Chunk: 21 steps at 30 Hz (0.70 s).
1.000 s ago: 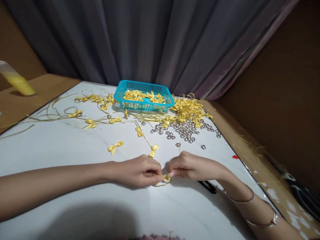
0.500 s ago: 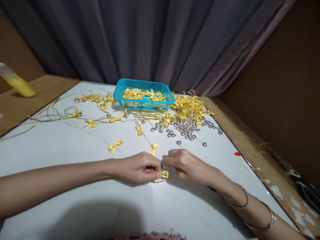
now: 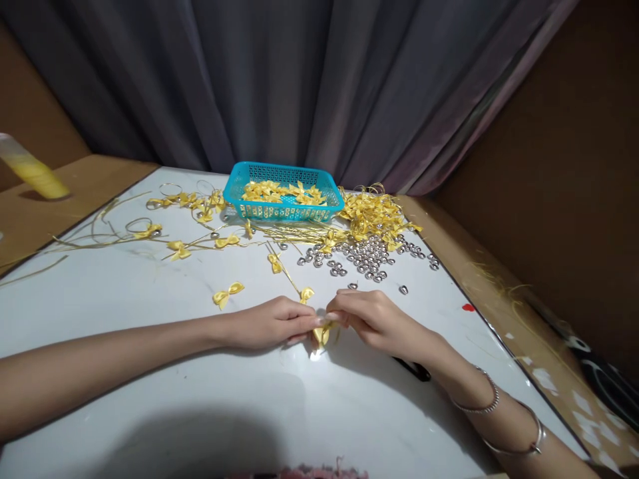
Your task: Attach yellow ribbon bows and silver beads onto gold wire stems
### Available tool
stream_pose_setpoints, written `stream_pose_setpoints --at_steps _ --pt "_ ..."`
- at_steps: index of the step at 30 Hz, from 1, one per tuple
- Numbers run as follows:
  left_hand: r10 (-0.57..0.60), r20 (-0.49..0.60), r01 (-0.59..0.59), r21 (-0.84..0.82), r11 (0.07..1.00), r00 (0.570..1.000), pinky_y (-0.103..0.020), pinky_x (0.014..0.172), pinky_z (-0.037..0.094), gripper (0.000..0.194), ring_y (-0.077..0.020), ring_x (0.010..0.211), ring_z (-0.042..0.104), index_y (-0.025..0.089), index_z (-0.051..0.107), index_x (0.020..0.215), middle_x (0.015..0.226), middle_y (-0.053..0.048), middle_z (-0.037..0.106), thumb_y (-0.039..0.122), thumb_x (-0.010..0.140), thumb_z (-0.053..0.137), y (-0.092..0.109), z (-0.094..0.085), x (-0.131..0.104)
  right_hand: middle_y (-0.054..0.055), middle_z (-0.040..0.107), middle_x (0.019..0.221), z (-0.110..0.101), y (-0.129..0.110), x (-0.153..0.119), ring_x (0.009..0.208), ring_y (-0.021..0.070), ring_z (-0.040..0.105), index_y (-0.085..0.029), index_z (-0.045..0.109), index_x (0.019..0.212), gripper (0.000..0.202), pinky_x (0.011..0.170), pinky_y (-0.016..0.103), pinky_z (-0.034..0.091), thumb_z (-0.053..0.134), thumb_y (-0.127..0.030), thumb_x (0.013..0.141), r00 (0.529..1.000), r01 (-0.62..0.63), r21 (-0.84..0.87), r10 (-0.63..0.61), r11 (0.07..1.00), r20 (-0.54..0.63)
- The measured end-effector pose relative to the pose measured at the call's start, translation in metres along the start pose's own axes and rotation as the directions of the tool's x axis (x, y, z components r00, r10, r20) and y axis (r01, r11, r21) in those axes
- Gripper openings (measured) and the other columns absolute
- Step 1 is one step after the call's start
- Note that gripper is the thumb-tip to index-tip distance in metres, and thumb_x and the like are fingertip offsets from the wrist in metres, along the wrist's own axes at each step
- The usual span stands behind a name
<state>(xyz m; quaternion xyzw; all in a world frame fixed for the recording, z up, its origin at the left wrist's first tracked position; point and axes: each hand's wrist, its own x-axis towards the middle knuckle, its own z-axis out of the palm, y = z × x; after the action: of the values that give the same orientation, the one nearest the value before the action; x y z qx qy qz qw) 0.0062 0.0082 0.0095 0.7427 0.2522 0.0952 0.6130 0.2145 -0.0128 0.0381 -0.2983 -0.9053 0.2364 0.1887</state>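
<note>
Near the middle of the white table, my left hand (image 3: 279, 324) pinches a small yellow ribbon bow (image 3: 322, 336) between thumb and fingers. From the other side, the fingertips of my right hand (image 3: 367, 318) close on the same bow at its upper right; the exact grip and any cord there are too small to make out. Just beyond my fingertips lies another yellow bow (image 3: 306, 295) on a gold cord. A loose bow (image 3: 228, 295) rests beyond my left wrist. Silver beads (image 3: 369, 256) are scattered past my right hand.
A blue basket (image 3: 284, 211) with yellow bows stands at the back. Beside it is a heap of corded bows (image 3: 374, 213). Gold cords (image 3: 294, 233) lie in front. A black object (image 3: 413, 368) sits under my right forearm. At far left stands a yellow-filled container (image 3: 37, 174).
My hands have come together at the fingertips. The bow has been turned and raised between them, and the gold loop below it no longer shows. More of the black object is visible.
</note>
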Motion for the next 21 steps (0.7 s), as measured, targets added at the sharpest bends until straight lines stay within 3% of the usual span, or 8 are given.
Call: stream_pose_setpoints --at_steps 3,6,9,11,17,21 --pt "-0.007 -0.044 0.003 -0.089 0.996 0.999 -0.022 0.057 0.033 0.031 -0.0088 0.056 0.041 0.014 0.056 0.077 0.060 0.004 0.046 0.034 0.094 0.038 0.000 0.003 0.002 -0.002 0.047 0.061 0.001 -0.001 0.002 0.057 0.0093 0.043 -0.018 0.045 0.068 0.022 0.054 0.021 0.033 0.036 -0.009 0.086 0.999 -0.028 0.033 0.029 0.999 -0.019" --pt "0.005 -0.121 -0.033 -0.236 0.971 0.993 -0.022 0.055 0.032 0.014 -0.0083 0.057 0.041 0.017 0.046 0.087 0.069 0.003 0.053 0.031 0.091 0.046 -0.004 0.007 0.002 -0.003 0.048 0.058 0.002 -0.001 0.004 0.053 0.0083 0.043 -0.017 0.047 0.068 0.023 0.053 0.020 0.032 0.039 -0.014 0.089 0.996 -0.088 0.057 0.090 0.994 -0.021" --pt "0.050 -0.155 -0.102 -0.348 0.932 0.987 -0.023 0.060 0.035 0.024 -0.0097 0.064 0.044 0.021 0.039 0.101 0.074 0.004 0.050 0.027 0.085 0.055 -0.009 0.008 0.001 -0.004 0.047 0.057 0.002 -0.003 0.004 0.051 0.0074 0.042 -0.017 0.049 0.070 0.025 0.052 0.020 0.031 0.040 -0.020 0.093 0.994 -0.106 0.090 0.108 0.990 -0.019" --pt "0.085 -0.134 -0.126 -0.339 0.932 0.987 -0.024 0.063 0.036 0.031 -0.0109 0.069 0.046 0.021 0.040 0.107 0.076 0.004 0.048 0.025 0.082 0.058 -0.010 0.008 0.001 -0.004 0.047 0.057 0.003 -0.004 0.005 0.050 0.0070 0.042 -0.017 0.049 0.071 0.025 0.052 0.020 0.031 0.039 -0.022 0.094 0.994 -0.105 0.108 0.107 0.989 -0.013" --pt "0.043 -0.064 -0.050 -0.108 0.993 0.997 -0.023 0.053 0.028 0.013 -0.0093 0.058 0.036 0.014 0.053 0.088 0.065 0.004 0.042 0.026 0.081 0.052 -0.007 0.003 0.001 -0.004 0.048 0.058 0.005 -0.006 0.006 0.051 0.0071 0.042 -0.016 0.051 0.075 0.019 0.052 0.019 0.031 0.041 -0.016 0.091 0.993 -0.113 0.092 0.115 0.989 -0.010" --pt "0.038 -0.044 -0.043 -0.112 0.993 0.998 -0.023 0.054 0.029 0.017 -0.0097 0.060 0.037 0.013 0.057 0.090 0.067 0.003 0.044 0.026 0.082 0.052 -0.008 0.000 0.002 -0.001 0.053 0.062 0.007 -0.004 0.006 0.055 0.0083 0.046 -0.016 0.052 0.076 0.017 0.053 0.020 0.034 0.041 -0.012 0.089 0.994 -0.110 0.087 0.110 0.990 -0.003"
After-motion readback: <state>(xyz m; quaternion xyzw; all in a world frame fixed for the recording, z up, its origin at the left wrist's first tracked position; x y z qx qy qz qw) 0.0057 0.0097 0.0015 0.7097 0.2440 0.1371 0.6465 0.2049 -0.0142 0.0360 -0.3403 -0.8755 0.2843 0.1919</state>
